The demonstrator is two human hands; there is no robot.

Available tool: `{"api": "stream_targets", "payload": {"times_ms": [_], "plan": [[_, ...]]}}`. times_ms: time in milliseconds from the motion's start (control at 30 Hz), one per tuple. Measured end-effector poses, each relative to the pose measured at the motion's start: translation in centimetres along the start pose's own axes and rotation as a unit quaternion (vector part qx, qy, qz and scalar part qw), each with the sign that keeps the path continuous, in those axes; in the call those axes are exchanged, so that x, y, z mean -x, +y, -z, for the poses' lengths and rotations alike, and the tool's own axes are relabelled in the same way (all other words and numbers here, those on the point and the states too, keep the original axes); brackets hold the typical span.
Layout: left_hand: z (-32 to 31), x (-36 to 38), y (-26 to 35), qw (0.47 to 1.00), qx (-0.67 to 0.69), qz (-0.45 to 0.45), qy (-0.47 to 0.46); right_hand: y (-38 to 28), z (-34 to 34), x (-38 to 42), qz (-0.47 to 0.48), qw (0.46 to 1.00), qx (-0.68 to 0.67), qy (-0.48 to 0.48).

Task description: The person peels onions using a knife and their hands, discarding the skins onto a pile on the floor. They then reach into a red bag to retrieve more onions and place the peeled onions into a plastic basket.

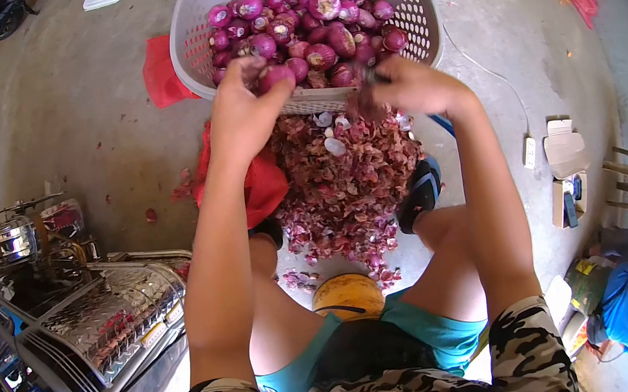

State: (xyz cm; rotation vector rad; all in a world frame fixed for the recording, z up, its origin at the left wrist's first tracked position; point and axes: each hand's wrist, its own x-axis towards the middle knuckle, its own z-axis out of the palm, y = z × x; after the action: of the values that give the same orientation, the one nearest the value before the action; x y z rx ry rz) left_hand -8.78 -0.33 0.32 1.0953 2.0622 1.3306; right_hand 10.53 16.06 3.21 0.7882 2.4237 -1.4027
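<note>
Right now, from the head view, my left hand (243, 116) is curled around one peeled red onion (275, 77), holding it just over the near rim of the white laundry basket (186, 34). My right hand (416, 85) is clenched on something dark and thin by that same rim, at its right; I cannot tell what it is. One basket sits on the concrete floor (89, 110), filled with too many purple onions (326, 26) to count. One heap of onion skins (345, 182) lies on the floor between my two feet, touching the basket's near edge. One red cloth (159, 72) shows by the basket's left side.
</note>
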Motion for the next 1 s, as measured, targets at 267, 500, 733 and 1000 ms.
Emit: {"api": "stream_targets", "payload": {"times_ms": [267,500,733,1000], "plan": [[-2.0,-2.5,1.7,0.962,0.256,0.061,0.069,1.1,-5.0,0.5,0.036,0.985,0.166,-0.008],[4.9,0.8,1.0,0.987,-0.023,0.031,-0.157,0.8,-5.3,0.1,0.037,0.978,0.207,0.012],[7.2,2.4,-0.6,0.98,-0.078,0.076,-0.167,-1.4,-3.7,-2.7,0.043,0.947,0.226,0.224],[5.8,2.1,-0.4,0.969,-0.1,0.043,-0.222,-0.2,-4.1,-12.6,-0.038,0.981,0.188,-0.017]]}}
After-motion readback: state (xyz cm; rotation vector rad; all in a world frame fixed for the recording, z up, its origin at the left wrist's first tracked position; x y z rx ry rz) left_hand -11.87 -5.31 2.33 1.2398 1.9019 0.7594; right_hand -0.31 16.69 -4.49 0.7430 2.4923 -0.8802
